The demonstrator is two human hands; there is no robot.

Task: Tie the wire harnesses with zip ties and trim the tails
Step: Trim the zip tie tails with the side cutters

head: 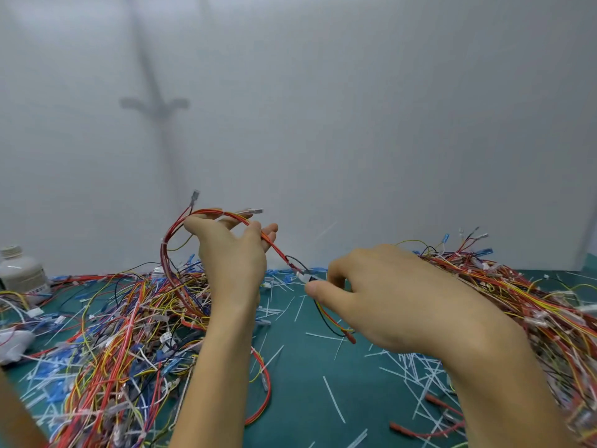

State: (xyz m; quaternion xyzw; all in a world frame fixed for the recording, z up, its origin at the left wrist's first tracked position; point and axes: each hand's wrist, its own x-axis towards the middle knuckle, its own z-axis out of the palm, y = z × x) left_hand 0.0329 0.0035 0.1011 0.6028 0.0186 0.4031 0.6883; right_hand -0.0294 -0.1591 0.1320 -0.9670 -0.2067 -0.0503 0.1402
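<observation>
Green mat (300, 367) spreads before a white wall (355, 124). At its left edge, a capped white bottle (21, 273) hides its contents. Above the mat, your left hand (232, 257) curls round the red harness (279, 253), holding it clear of the loose wires (122, 318); your right hand (387, 292) pinches its lower end, probably stretching it for tying.
</observation>
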